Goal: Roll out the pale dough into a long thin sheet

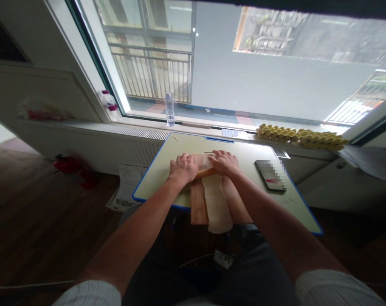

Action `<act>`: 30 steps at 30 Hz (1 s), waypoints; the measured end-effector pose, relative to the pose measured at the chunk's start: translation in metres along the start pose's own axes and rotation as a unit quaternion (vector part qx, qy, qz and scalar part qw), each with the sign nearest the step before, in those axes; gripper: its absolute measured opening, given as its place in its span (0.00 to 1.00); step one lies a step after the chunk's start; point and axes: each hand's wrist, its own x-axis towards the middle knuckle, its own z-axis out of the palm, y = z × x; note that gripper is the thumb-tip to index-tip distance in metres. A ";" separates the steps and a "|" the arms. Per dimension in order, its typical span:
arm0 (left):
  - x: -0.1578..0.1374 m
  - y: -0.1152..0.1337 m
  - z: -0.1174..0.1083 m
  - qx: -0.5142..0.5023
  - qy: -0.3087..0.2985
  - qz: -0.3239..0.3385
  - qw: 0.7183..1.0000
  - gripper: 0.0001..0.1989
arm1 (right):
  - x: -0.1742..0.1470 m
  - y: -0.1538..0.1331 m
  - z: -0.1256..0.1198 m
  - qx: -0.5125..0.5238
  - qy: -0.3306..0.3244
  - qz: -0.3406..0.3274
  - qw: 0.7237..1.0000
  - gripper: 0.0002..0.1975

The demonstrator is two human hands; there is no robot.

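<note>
A wooden rolling pin (206, 172) lies crosswise over a long strip of pale dough (217, 204). My left hand (184, 167) is curled over its left end and my right hand (225, 162) over its right end, both pressing from above. Only the middle of the pin shows between them. Under the dough is a wooden cutting board (199, 203), whose near end juts past the table edge. The strip runs toward me, and its rounded near end hangs slightly over the board's edge. Part of the far end of the dough is hidden by my right hand.
The small table (162, 170) has a blue rim. A phone (271, 175) lies on its right side. Along the windowsill stand a water bottle (169, 110) and yellow egg cartons (301, 137). A fire extinguisher (74, 170) is on the floor at left, near a white box (116, 199).
</note>
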 end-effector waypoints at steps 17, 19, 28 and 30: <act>-0.055 0.032 -0.009 -0.004 0.020 -0.011 1.000 0.21 | -0.059 0.007 -0.005 -0.094 0.041 -0.028 0.994 0.25; -0.050 0.030 -0.010 -0.007 0.015 -0.013 1.000 0.21 | -0.054 0.006 -0.003 -0.083 0.048 -0.028 0.995 0.24; -0.030 0.021 -0.007 -0.014 0.000 -0.019 1.000 0.21 | -0.027 0.003 0.002 -0.028 0.043 -0.005 0.999 0.25; -0.026 0.018 -0.006 -0.014 -0.003 -0.017 1.000 0.22 | -0.022 0.002 0.001 -0.018 0.041 -0.007 0.999 0.25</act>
